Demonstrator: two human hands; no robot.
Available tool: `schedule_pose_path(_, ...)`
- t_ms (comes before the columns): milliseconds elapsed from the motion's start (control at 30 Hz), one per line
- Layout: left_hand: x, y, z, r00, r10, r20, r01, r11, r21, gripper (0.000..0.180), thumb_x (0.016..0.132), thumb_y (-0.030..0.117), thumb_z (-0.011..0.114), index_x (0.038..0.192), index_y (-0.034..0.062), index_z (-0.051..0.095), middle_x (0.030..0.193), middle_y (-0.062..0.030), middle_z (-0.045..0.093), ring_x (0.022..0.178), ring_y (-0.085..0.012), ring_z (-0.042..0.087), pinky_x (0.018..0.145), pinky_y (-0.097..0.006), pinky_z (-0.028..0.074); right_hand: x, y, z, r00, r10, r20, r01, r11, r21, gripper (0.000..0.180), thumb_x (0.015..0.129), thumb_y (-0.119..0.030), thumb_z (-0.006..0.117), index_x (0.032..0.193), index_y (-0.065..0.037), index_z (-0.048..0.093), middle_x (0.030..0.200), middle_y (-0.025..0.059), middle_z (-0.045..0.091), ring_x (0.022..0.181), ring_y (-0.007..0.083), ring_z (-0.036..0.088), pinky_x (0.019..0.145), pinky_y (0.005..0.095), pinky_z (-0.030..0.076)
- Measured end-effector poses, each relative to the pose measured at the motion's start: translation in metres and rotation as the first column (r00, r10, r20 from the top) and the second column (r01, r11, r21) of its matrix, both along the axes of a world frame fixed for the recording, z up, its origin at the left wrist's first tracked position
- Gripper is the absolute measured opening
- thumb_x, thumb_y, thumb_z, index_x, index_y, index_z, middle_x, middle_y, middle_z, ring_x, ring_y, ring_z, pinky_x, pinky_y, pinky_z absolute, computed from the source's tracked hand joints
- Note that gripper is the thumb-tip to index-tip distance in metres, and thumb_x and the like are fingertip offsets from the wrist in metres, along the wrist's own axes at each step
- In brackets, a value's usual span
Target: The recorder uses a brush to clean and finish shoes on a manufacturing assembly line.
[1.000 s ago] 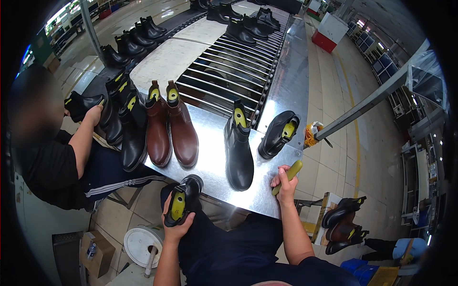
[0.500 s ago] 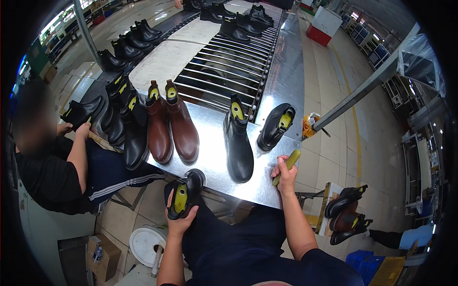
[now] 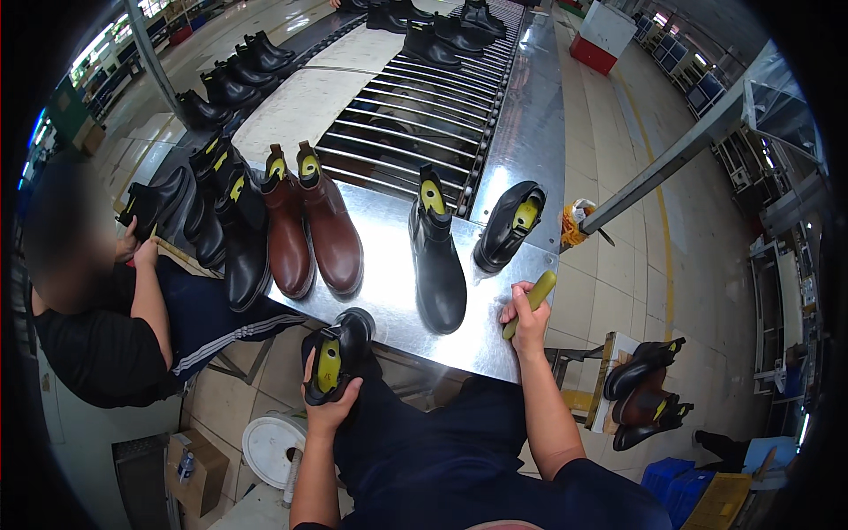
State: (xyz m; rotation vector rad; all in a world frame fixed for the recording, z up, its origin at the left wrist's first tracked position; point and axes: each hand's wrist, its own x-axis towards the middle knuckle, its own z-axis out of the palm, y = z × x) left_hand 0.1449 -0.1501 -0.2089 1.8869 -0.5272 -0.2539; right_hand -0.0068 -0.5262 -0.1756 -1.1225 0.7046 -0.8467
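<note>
My left hand (image 3: 329,402) grips a black ankle boot (image 3: 356,334) above my lap, at the table's near edge. Its opening faces me and shows a yellow-green insole. The fingers of my right hand (image 3: 528,322) are wrapped round a slim olive-green bar (image 3: 541,289) with a rounded end, over the table's right corner. Just beyond that hand, a black boot (image 3: 510,228) lies tipped, its opening toward me. Another black boot (image 3: 440,274) stands upright to its left. Two brown boots (image 3: 331,234) stand side by side farther left.
The metal table (image 3: 389,309) joins a roller conveyor (image 3: 415,132) carrying black boots. At left, a seated co-worker (image 3: 106,327) handles a black boot (image 3: 155,203). More boots lie on a rack (image 3: 605,389) at right. A white bucket (image 3: 269,450) and cardboard box (image 3: 199,468) stand low at left.
The black boot in my left hand has shifted slightly left and up. My right hand keeps its hold on the olive-green bar. The co-worker's hands and boot have moved slightly.
</note>
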Motion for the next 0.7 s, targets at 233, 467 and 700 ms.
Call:
schedule_pose_path(233, -0.002, 0.006, -0.011, 0.999, 0.016, -0.052, -0.017, 1.0, -0.021, 0.085, 0.071, 0.013, 0.09, 0.143, -0.0046, 0.048, 0.129, -0.0173, 0.064, 0.118, -0.028, 0.063, 0.103, -0.038, 0.049, -0.001, 0.001, -0.002, 1.0, -0.023, -0.01, 0.023, 0.999, -0.029, 0.022, 0.099, -0.018, 0.067, 0.108, 0.001, 0.059, 0.064, 0.0022, 0.054, 0.052, 0.012, 0.052, 0.051, 0.0288, 0.047)
schedule_pose_path(467, 0.001, 0.008, -0.02, 0.999, -0.001, -0.033, 0.0, 1.0, -0.027, 0.084, 0.072, 0.012, 0.09, 0.143, -0.0039, 0.048, 0.129, -0.0163, 0.064, 0.119, -0.0272, 0.062, 0.103, -0.037, 0.049, -0.004, 0.003, 0.0, 1.0, -0.012, -0.026, 0.012, 1.0, -0.021, 0.023, 0.099, -0.019, 0.067, 0.109, 0.0, 0.059, 0.064, 0.0018, 0.055, 0.052, 0.0112, 0.053, 0.051, 0.0278, 0.046)
schedule_pose_path(700, 0.009, 0.015, 0.032, 0.973, 0.003, -0.229, -0.033, 0.991, -0.129, 0.064, 0.076, 0.011, 0.088, 0.133, -0.0013, 0.06, 0.126, -0.0135, 0.068, 0.114, -0.0233, 0.064, 0.101, -0.037, 0.049, 0.002, 0.004, 0.0, 0.998, 0.02, -0.063, -0.022, 0.999, -0.024, 0.023, 0.098, -0.021, 0.068, 0.109, -0.002, 0.06, 0.065, 0.0014, 0.055, 0.053, 0.0115, 0.054, 0.053, 0.0283, 0.047)
